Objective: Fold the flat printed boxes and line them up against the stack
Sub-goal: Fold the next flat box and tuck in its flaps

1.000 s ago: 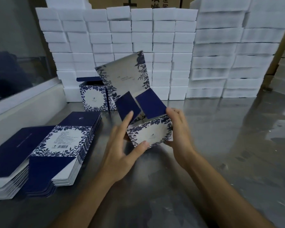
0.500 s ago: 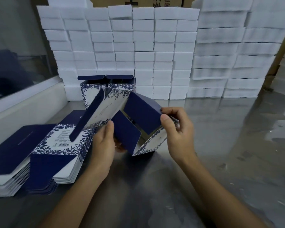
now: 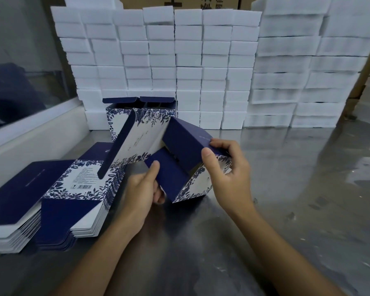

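Steel, scuffed and shiny, makes up the counter (image 3: 286,221) where a person's two bare forearms reach in from the near edge. Between the hands, tilted with one corner resting on the counter, is a half-folded printed box (image 3: 186,165), navy on some panels and white with blue leaves on others. The left hand (image 3: 141,193) holds it from the left, thumb pressed on a navy flap and the other fingers curled underneath. The right hand (image 3: 229,169) pinches the box's upper right edge, thumb on the near side and fingers bent over the navy panel behind. A long white lid panel with a navy tuck flap sticks up and out to the left from the box. To the left, near the counter's edge, lies a pile of flat printed boxes (image 3: 73,193), unfolded, the top sheet showing a barcode and small print inside a leafy border; a second, mostly navy pile (image 3: 15,197) lies just beside it on the left. Farther back, partly hidden by the raised lid panel, two folded boxes (image 3: 137,107) stand side by side with their navy top flaps open, set right against the stack of white foam blocks (image 3: 175,67). That stack fills the far side, many rows high, with wider white slabs (image 3: 308,71) piled to its right. A brown carton (image 3: 179,2) shows above the blocks.
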Demonstrator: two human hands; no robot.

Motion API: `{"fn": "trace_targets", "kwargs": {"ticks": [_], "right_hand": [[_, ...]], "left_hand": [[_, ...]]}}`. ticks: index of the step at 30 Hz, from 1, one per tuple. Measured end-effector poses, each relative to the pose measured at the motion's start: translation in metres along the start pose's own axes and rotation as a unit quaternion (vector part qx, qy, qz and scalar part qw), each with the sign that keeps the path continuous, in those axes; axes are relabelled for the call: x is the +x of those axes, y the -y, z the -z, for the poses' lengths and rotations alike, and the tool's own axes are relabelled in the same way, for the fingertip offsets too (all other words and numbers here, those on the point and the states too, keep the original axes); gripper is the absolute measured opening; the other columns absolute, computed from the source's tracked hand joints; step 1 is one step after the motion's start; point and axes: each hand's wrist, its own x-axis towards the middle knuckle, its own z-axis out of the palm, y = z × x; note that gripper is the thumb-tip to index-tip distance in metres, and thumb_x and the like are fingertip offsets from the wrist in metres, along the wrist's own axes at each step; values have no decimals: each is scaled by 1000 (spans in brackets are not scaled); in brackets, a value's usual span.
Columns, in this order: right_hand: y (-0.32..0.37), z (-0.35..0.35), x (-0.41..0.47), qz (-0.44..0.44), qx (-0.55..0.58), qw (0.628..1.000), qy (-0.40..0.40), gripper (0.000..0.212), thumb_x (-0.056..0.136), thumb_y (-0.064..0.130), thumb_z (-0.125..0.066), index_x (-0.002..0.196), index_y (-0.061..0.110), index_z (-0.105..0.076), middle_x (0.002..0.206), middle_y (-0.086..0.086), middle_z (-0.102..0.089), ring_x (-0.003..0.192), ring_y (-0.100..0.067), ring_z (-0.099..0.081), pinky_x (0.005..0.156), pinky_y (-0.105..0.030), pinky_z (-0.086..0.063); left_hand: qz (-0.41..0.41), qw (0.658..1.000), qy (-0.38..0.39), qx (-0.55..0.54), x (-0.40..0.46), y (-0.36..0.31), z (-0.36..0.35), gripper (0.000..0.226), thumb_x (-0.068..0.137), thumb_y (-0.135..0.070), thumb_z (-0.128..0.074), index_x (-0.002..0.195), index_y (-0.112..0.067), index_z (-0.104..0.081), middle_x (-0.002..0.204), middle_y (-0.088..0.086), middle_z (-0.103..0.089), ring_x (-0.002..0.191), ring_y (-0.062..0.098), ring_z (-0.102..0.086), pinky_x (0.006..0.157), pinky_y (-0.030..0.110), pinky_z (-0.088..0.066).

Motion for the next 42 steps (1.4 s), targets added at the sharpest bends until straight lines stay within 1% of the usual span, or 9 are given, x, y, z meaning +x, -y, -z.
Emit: {"fn": "trace_targets", "kwargs": {"ticks": [8,12,15,19,25,30,34,38,42], "right_hand": [[-1,-1,-1,1,-14,1000,-2,33,80,59,-64,101,34,-61,106,9,-67,104,-13,-62,91,-31,-50],[-1,-2,-1,-11,-14,1000,-8,37,80,61,-64,103,32,-62,107,10,-67,106,-13,-62,94,-35,-50],[-1,0,2,-30,-4,999,-27,39,79,61,-65,102,29,-64,105,8,-68,104,-13,-63,94,-42,-51],[-3,1,4,-44,0,998,-39,41,78,61,-67,102,29,-64,104,5,-68,103,-16,-64,94,-45,-51],[-7,4,7,-45,10,998,-40,46,82,61,-62,104,21,-64,102,1,-69,100,-17,-64,91,-36,-51],[-14,6,11,-96,49,993,-43,37,95,58,-54,94,22,-63,86,18,-67,81,2,-61,74,-15,-45],[-27,7,12,-206,52,977,-30,43,95,64,-45,96,25,-62,96,9,-69,85,-4,-64,72,-20,-49],[-39,3,6,-211,-8,977,30,35,97,56,-49,107,25,-60,103,8,-67,86,2,-63,70,-15,-47],[-48,0,-1,-230,-77,963,114,29,94,39,-63,119,25,-58,107,7,-68,94,-14,-67,87,-45,-58]], "left_hand": [[-25,997,-18,67,-4,3,-8,57,100,-17,-51,48,-14,-30,34,-3,-27,31,11,-30,49,30,-36],[-22,999,3,46,-4,3,-6,56,97,-29,-56,50,-6,-38,38,3,-34,35,14,-36,44,26,-39],[-18,997,76,23,-7,3,-4,42,95,-26,-59,79,13,-54,57,14,-48,45,16,-48,46,29,-44],[-37,992,92,80,-10,4,-8,16,96,-7,-55,86,3,-49,64,12,-51,54,17,-52,45,27,-48],[-56,996,51,56,-13,-3,-8,22,97,-29,-55,86,-11,-49,74,9,-58,56,17,-58,47,28,-48],[-66,998,17,-16,-9,-6,-1,36,92,-52,-49,124,-37,-49,128,-9,-56,101,0,-61,79,44,-57],[-69,997,43,-14,-7,-7,-1,44,86,-55,-57,126,-37,-53,123,-21,-60,105,-10,-59,98,44,-49],[-77,996,49,6,-6,-2,-1,63,75,-42,-76,130,-26,-51,127,-6,-60,119,9,-57,105,36,-45],[-87,994,52,41,-4,3,0,57,75,-43,-72,128,-39,-50,129,-10,-62,121,8,-57,104,34,-44]]}}
